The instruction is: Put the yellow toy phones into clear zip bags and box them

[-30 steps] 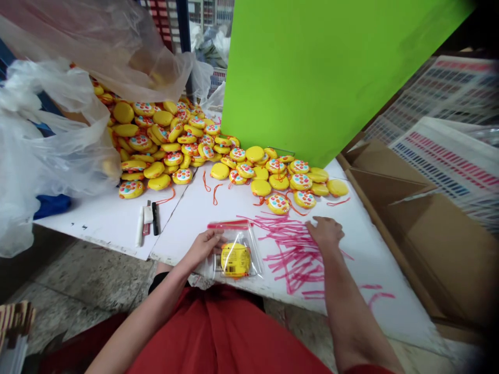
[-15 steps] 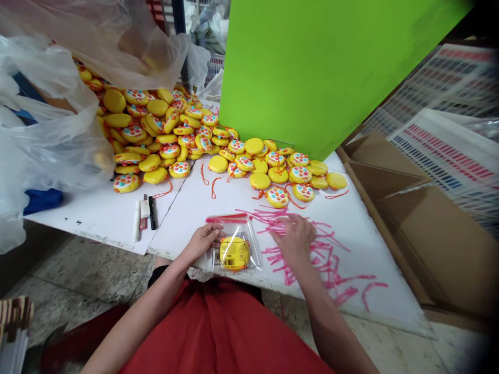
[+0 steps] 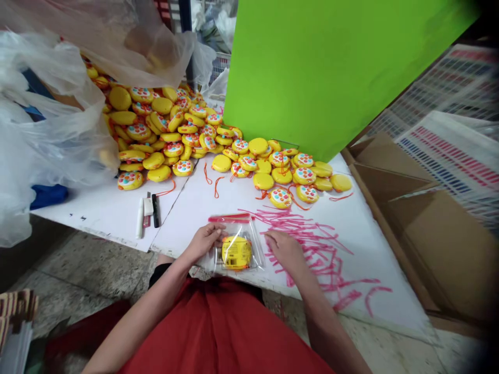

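A clear zip bag [image 3: 255,246] with a red-pink top strip lies at the table's front edge, a yellow toy [image 3: 236,252] inside it. My left hand [image 3: 206,240] pinches the bag's left side near the top. Just right of the bag, my right hand [image 3: 284,249] is over the left part of many scattered pink strips [image 3: 323,249]. Its fingers are drawn together, and what they hold, if anything, is too small to make out.
Yellow toys [image 3: 156,161] with orange cords are heaped at the back left and centre. Pens [image 3: 156,210] lie at left. Plastic bags [image 3: 58,130] hang at far left. A green panel [image 3: 304,72] stands behind; a cardboard box [image 3: 421,228] is at right.
My right hand has moved left, from above the pink strips towards the bag, and its fingers have drawn together. The whole view has shifted slightly. My left hand still grips the bag.
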Demonstrator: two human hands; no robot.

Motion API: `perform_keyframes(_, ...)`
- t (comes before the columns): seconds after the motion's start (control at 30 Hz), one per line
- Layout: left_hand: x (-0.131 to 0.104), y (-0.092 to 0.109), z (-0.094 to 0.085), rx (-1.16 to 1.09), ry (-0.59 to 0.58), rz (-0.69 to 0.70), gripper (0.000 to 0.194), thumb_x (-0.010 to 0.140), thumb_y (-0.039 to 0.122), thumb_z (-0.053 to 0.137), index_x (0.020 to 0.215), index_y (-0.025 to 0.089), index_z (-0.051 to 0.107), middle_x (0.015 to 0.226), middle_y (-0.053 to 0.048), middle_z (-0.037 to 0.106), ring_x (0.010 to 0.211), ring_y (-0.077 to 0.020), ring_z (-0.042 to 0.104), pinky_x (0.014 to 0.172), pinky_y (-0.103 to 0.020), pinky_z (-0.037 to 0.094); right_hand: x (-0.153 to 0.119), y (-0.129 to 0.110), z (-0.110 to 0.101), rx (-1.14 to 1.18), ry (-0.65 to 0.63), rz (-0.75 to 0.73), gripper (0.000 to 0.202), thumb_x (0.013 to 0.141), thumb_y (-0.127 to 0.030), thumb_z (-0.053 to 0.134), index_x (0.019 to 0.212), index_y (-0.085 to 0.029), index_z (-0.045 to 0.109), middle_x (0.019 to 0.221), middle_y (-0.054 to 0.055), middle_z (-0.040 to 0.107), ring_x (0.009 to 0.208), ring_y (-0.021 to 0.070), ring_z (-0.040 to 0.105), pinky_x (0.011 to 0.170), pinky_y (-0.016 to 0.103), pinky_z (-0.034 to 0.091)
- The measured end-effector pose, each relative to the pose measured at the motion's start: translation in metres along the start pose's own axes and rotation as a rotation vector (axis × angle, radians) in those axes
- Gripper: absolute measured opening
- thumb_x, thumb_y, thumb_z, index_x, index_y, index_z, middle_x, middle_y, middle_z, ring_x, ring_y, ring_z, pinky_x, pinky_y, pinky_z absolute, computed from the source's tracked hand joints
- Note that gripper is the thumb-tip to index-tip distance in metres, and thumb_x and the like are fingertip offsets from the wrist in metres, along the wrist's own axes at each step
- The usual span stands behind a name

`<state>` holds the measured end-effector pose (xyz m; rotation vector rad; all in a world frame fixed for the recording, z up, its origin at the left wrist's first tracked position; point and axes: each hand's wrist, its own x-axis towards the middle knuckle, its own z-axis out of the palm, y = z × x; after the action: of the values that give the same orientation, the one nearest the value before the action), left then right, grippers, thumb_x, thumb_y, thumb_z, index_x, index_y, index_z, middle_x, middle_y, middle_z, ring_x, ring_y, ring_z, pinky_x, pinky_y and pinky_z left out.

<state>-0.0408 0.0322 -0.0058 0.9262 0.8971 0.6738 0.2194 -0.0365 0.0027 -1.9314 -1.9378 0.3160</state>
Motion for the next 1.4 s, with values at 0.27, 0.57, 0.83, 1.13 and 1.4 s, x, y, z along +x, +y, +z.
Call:
perform_keyframes(0.27,0.0,0.001,0.001,-0.01,-0.004,-0.005,0.034,0.073,0.038,0.067,0.094,0.014,0.057,0.089,-0.005,0.066,0.075,-0.0136,0.063,0.068,-0.026,0.051,0.002,0.038,-0.039,0.097,0.422,0.21,0.043,0.086,-0.024,0.032,0.123,-0.017,0.053,0.118,0.011,0.06,0.109,0.0231,0.055,0.094,0.042,0.042)
perform_keyframes(0.57,0.002,-0.001,-0.002,-0.002,-0.022,0.005,0.036,0.073,0.039,0.067,0.097,0.014,0.058,0.09,-0.005,0.066,0.073,-0.0125,0.062,0.068,-0.026,0.051,-0.046,0.184,-0.098,-0.338,0.746,0.622,0.042,0.069,-0.018,0.042,0.1,-0.007,0.067,0.087,0.02,0.064,0.09,0.0338,0.056,0.081,0.048,0.041)
perform_keyframes(0.83,0.003,0.001,0.0,-0.021,-0.018,-0.018,0.036,0.072,0.039,0.069,0.095,0.014,0.057,0.089,-0.006,0.066,0.073,-0.0129,0.062,0.067,-0.026,0.051,-0.009,0.072,-0.05,0.074,0.358,0.29,0.034,0.079,-0.043,0.047,0.084,-0.017,0.068,0.082,0.01,0.067,0.077,0.0241,0.058,0.074,0.038,0.044)
perform_keyframes(1.13,-0.001,-0.001,0.001,-0.04,0.011,0.008,0.034,0.073,0.037,0.068,0.097,0.014,0.059,0.086,-0.005,0.067,0.071,-0.0132,0.063,0.066,-0.026,0.051,0.038,-0.047,0.02,0.556,-0.104,0.134,0.022,0.081,-0.034,0.049,0.089,-0.019,0.064,0.074,0.002,0.066,0.066,0.017,0.059,0.061,0.028,0.042)
perform_keyframes(1.4,-0.002,0.002,-0.003,-0.059,-0.022,0.001,0.042,0.076,0.033,0.064,0.113,0.016,0.058,0.099,-0.007,0.067,0.081,-0.0165,0.064,0.07,-0.028,0.05,0.025,-0.027,0.008,0.979,-0.079,0.338,0.031,0.068,-0.034,0.065,0.094,-0.017,0.064,0.073,0.003,0.067,0.07,0.0182,0.062,0.065,0.029,0.045)
